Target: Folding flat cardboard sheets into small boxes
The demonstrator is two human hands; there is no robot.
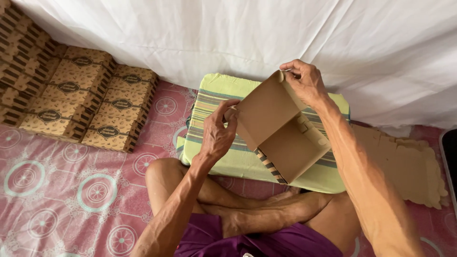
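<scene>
Half-folded cardboard box (281, 135) held open-side up above green striped cushion (223, 95). Left hand (216, 133) pinches box's near-left flap edge; right hand (304, 83) grips top corner of raised flap. Flat cardboard blanks (409, 166) right of cushion. Finished printed boxes (71, 90) stacked well left of cushion, on pink patterned mat (57, 185).

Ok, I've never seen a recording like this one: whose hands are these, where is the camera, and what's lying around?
There is one picture, from a camera on the person's head, looking down at their crossed legs. The left hand and right hand both grip a half-folded brown cardboard box, held over a green striped cushion. Stacked finished boxes sit to the left on a pink patterned mat. Flat cardboard sheets lie to the right. A white cloth hangs behind.
</scene>
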